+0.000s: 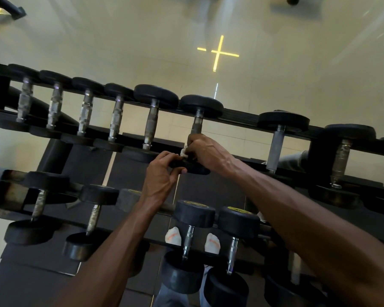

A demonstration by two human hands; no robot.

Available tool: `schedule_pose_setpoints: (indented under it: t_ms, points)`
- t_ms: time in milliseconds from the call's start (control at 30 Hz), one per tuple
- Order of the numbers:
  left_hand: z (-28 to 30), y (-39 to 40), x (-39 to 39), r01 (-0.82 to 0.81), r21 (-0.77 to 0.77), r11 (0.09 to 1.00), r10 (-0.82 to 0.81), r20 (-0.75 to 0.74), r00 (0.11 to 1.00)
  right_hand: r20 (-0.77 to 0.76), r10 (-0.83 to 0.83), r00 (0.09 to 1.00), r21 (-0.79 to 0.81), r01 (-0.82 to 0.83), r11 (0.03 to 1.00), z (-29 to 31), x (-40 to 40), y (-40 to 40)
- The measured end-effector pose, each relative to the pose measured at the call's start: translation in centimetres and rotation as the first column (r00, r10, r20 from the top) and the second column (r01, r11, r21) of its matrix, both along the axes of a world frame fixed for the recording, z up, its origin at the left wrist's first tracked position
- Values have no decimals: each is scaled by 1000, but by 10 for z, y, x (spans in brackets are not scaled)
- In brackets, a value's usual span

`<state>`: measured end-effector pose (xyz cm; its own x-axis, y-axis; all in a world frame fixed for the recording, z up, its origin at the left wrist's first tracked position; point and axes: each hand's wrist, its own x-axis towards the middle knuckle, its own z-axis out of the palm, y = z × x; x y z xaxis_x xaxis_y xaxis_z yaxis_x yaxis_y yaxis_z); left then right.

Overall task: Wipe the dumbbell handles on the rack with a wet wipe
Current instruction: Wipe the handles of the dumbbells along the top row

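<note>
2 hands meet at centre frame on 1 dumbbell [197, 129] of the upper rack [242, 116] tier. From my feed the right hand [205, 151] is curled round the lower part of that dumbbell's handle [196, 125], w/ a bit of white wet wipe [184, 151] poking out at its left edge, so it's clamped on wipe + handle together. Left hand [162, 173] sits just below-left, fingers and thumb pinching the near black head [191, 167] of the same dumbbell. The 2 hands are close together, almost touching.

Upper tier runs from upper left to right edge, w/ 5 more dumbbells to the left of the gripped one, worn metal handles showing, and at least 2 to the right. Lower tier, lower left to bottom centre, holds several more. 2 white socks w/ orange marks [174, 235] show at bottom centre between the lower dumbbells. A yellow cross-shaped light reflection [218, 53] sits on the pale floor [120, 41], upper centre.
</note>
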<state>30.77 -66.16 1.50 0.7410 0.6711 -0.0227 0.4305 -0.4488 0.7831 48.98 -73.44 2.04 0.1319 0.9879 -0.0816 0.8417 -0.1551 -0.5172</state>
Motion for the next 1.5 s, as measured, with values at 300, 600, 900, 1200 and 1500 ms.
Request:
schedule_pose_setpoints:
  t_ms: [300,600,900,1200,1500]
  points:
    - [9,-6,1,191,153,970,-177,-101,979,-248,-458,854,-68,456,887,3,22,-27]
    - [6,-33,82,720,277,636,-295,-775,558,-556,-634,538,-173,671,721,10,36,-12]
    - [0,-21,75,613,334,717,-356,-581,732,-500,-655,566,-174,675,717,3,45,-20]
    - [-2,-3,26,106,-143,984,-117,-70,991,-477,-600,643,-166,604,779,1,30,-7]
    - [1,-6,0,74,78,994,-71,-48,996,-25,2,1000,-19,-3,1000,3,-5,-1]
